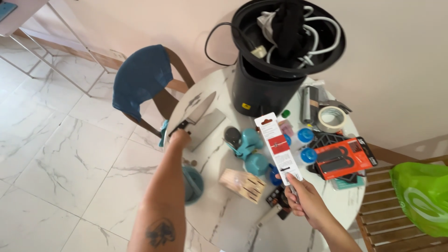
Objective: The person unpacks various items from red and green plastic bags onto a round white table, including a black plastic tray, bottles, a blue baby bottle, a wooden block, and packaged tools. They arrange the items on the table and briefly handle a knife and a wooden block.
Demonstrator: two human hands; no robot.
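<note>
My left hand (179, 138) grips the dark handle of a large kitchen knife (199, 110), its blade pointing away over the round marble table (219, 219). The blade hovers above a grey rectangular slab (207, 127). My right hand (304, 198) holds up a long white and red cardboard package (278, 147) by its lower end. Between my hands lies a wooden knife block (242, 185) on its side, next to two teal dumbbells (252, 149).
A black bin (268, 88) full of cables stands at the table's far side. A tape roll (331, 119), blue caps, a teal bowl (192, 185) and an orange package (344, 157) crowd the table. A wooden chair with blue cloth (140, 79) stands left; a green bag (422, 196) lies on a slatted bench right.
</note>
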